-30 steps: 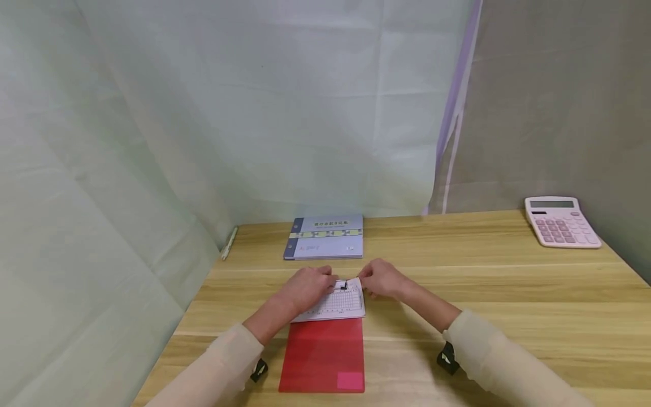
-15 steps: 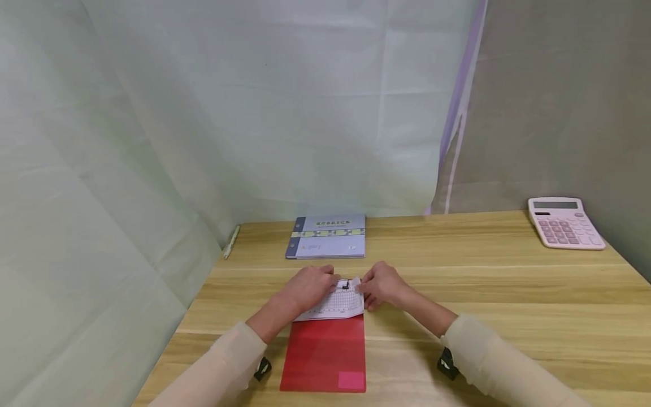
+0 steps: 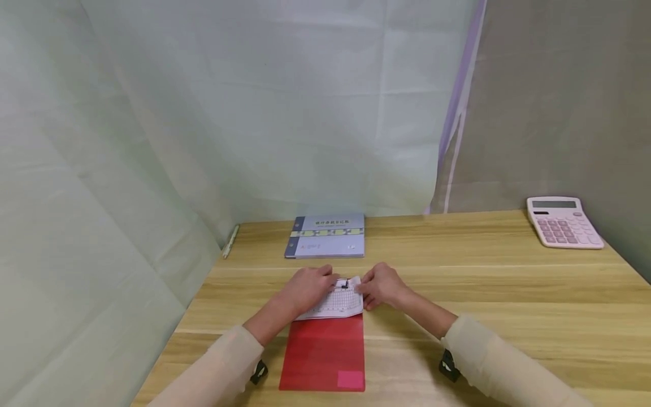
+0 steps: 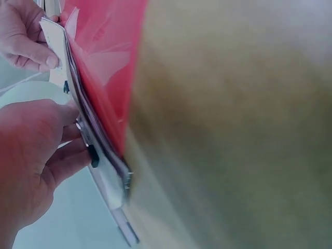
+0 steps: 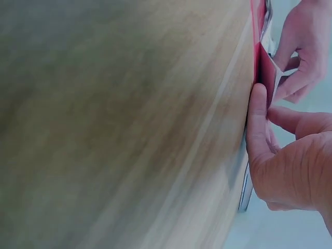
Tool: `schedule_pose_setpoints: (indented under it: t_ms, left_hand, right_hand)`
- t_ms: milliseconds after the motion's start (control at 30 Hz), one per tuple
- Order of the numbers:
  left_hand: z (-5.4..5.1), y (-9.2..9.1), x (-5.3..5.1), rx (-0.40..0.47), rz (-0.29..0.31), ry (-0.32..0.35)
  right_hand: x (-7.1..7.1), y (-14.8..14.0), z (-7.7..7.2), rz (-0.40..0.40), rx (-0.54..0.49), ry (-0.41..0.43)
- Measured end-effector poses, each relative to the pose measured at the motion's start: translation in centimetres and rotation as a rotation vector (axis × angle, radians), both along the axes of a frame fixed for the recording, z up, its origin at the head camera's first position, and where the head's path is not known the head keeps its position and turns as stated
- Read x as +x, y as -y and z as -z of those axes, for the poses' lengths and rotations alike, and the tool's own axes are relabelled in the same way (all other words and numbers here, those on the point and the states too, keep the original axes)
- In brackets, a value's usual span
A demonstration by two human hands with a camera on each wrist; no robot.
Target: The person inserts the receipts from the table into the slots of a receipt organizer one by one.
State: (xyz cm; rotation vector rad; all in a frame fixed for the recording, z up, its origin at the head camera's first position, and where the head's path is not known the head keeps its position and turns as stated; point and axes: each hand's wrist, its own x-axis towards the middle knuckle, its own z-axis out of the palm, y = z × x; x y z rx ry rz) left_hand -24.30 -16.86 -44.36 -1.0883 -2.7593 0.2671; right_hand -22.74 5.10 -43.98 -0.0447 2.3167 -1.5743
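Observation:
A red file folder [image 3: 322,353] lies on the table with its lower half bare. Over its upper half is a stack of printed forms [image 3: 338,305], gridded and white. Near the top edge of the stack sits a metal clip with black ends [image 3: 345,284]. My left hand [image 3: 309,289] grips the clip, its fingers curled by a black end in the left wrist view. With thumb and fingers my right hand [image 3: 381,285] pinches the stack's upper right corner. The right wrist view shows that thumb and forefinger [image 5: 257,111] at the edge of the folder and papers.
A blue-grey account book [image 3: 328,243] lies behind the folder. The pen [image 3: 231,242] is at the table's left back edge, the pink calculator [image 3: 563,222] at the back right. Pale cloth [image 3: 305,113] hangs along the back and left sides.
My right hand has shifted from the stack's outer corner to a pinch with the thumb over the paper, and that corner now lifts slightly. The left hand stays at the clip.

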Motion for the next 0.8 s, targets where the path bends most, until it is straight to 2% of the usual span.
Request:
schedule_pose_setpoints:
  t_ms: [133,400,533,667,800]
  left_hand:
    - [0.3,0.3,0.1,0.06,-0.027,0.035]
    - [1.1,1.3,-0.4,0.19,-0.025,0.096]
    - [0.9,1.5,-0.6,0.207,-0.018,0.123]
    - [0.7,1.9,-0.4,0.211,-0.015,0.128]
    - [0.6,2.9,-0.2,0.213,-0.051,0.124]
  right_hand:
    - [0.1,-0.1,-0.1,-0.002,0.009,-0.015]
    - [0.5,-0.8,-0.4,-0.048,0.064,-0.115]
    - [0.7,-2.0,-0.6,-0.057,0.083,-0.154]
    - [0.8,-3.7,-0.9,-0.071,0.135,-0.246]
    - [0.9,-5.8,-0.8,-0.088,0.146,-0.342]
